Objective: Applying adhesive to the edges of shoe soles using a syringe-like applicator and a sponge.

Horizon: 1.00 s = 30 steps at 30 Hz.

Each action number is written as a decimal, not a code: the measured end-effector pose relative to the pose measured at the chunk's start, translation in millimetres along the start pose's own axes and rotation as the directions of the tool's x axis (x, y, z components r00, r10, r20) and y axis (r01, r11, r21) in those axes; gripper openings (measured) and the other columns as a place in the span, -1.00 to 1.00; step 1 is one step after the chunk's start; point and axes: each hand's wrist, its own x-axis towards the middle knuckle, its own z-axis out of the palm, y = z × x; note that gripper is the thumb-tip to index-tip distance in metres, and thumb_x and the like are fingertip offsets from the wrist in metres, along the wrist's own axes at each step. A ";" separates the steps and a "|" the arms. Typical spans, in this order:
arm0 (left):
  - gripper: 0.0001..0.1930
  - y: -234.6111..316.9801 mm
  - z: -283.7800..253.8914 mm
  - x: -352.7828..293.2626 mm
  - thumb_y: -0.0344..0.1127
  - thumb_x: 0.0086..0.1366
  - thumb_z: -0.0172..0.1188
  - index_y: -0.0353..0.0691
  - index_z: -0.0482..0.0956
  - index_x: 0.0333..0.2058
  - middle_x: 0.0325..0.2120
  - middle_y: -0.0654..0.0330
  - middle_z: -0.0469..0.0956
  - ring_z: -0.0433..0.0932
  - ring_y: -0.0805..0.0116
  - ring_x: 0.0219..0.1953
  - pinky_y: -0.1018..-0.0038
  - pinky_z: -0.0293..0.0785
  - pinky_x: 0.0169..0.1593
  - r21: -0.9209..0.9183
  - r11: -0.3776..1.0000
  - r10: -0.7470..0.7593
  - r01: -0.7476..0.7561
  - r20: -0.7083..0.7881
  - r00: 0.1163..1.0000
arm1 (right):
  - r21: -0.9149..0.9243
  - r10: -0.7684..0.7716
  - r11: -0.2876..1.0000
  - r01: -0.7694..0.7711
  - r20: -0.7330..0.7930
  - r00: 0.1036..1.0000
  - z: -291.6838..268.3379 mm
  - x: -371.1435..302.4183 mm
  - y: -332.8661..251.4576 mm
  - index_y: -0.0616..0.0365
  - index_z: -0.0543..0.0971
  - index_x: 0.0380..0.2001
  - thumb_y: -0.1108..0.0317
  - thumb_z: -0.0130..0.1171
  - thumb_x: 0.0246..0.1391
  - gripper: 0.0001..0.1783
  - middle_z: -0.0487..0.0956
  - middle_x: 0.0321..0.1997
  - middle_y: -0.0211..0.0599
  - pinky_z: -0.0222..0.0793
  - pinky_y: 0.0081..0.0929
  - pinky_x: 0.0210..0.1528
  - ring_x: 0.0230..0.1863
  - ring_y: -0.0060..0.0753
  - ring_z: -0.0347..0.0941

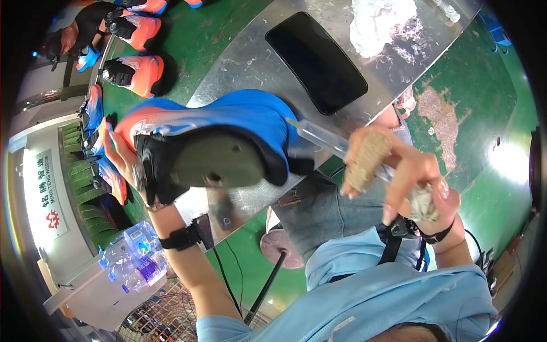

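Right hand (pixel 410 176) grips brush (pixel 342 149); left hand (pixel 128 162) holds shoe (pixel 228 131).

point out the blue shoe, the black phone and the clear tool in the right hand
blue shoe (pixel 250 117), head view, on the blue upper near the heel
black phone (pixel 316 61), head view, middle of its dark screen
clear tool (pixel 319 137), head view, on the transparent shaft beside the right hand (pixel 399 176)

We note a scratched metal worktable (pixel 250 62) bearing a black rectangular pad (pixel 316 61), crumpled white cloth (pixel 376 23) and scattered white scraps (pixel 407 54) beside the cloth
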 end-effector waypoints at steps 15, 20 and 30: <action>-0.60 60.1 -21.0 -206.2 -0.25 0.28 -0.04 -0.44 0.30 -0.01 -0.11 0.09 0.42 0.46 0.34 -0.11 0.46 0.43 -0.06 0.163 0.775 -0.554 0.610 -0.289 0.781 | -0.079 -0.152 0.986 0.149 -0.030 0.988 25.6 18.8 22.1 0.36 0.42 -0.52 -0.04 -0.39 0.18 -0.36 0.31 -0.12 0.04 0.24 -0.32 -0.07 -0.12 -0.21 0.32; -0.50 52.3 4.3 -256.2 -0.33 0.16 0.12 -0.48 0.21 0.00 -0.16 0.08 0.44 0.47 0.34 -0.13 0.42 0.43 -0.05 -0.065 0.709 -0.705 0.702 -0.078 0.705 | -0.032 -0.075 0.997 0.072 -0.115 0.990 36.1 10.3 23.3 0.18 0.33 -0.64 -0.14 -0.46 0.09 -0.38 0.28 -0.05 0.16 0.25 -0.16 -0.18 -0.24 -0.03 0.37; -0.39 20.8 37.0 -271.0 -0.25 -0.01 0.28 -0.47 0.25 -0.05 -0.21 0.04 0.47 0.50 0.31 -0.16 0.41 0.42 -0.07 -0.267 0.647 -0.680 0.714 0.223 0.699 | 0.269 0.007 0.963 0.034 -0.148 0.989 50.3 -16.2 4.7 0.30 0.38 -0.62 -0.06 -0.55 0.13 -0.32 0.31 -0.12 0.12 0.20 -0.19 -0.05 -0.16 -0.03 0.33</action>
